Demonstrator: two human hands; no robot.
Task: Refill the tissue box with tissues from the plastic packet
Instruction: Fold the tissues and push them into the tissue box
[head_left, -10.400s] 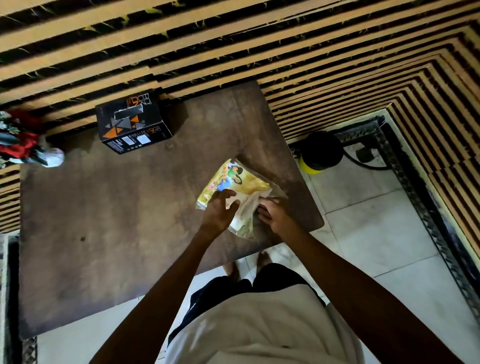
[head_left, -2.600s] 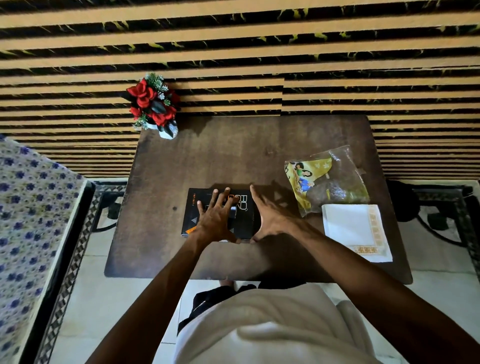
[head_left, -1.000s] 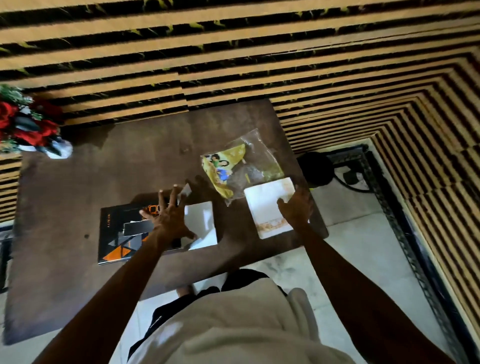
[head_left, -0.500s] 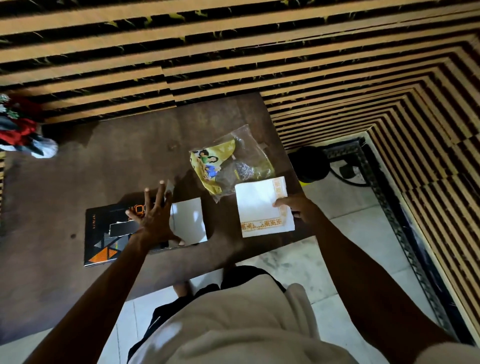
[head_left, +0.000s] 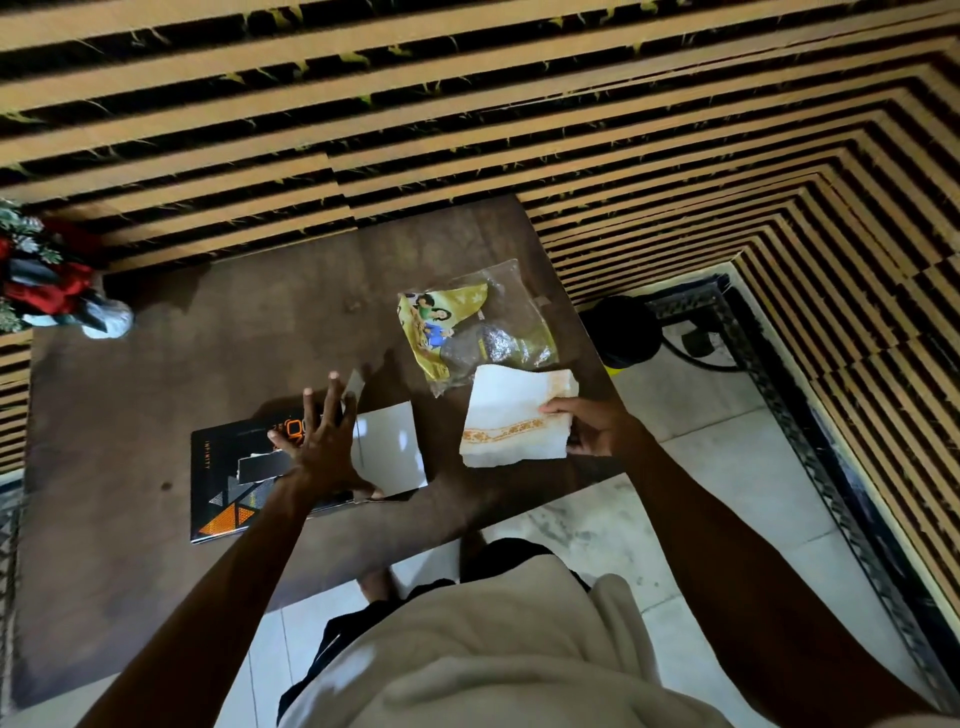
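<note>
The right hand (head_left: 597, 431) pinches the tissues (head_left: 514, 421) at their right edge, raised just over the desk (head_left: 208, 353) beside the emptied packet (head_left: 467, 327). The left hand (head_left: 322, 441), fingers spread and holding nothing, presses the box (head_left: 223, 488) flat, its white flap (head_left: 389, 447) open. The stack looks light, soft and prone to sag; supporting both edges seems wise. The box opening is not visible

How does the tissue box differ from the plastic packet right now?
The tissue box is black with orange triangles and lies flat, its white end flap open; the plastic packet is yellow and clear, crumpled and emptied. The left hand lies spread open on the tissue box, while no hand touches the plastic packet. The tissue box lies left of the tissue stack that the right hand grips; the plastic packet lies behind it. Both rest on the table.
</note>
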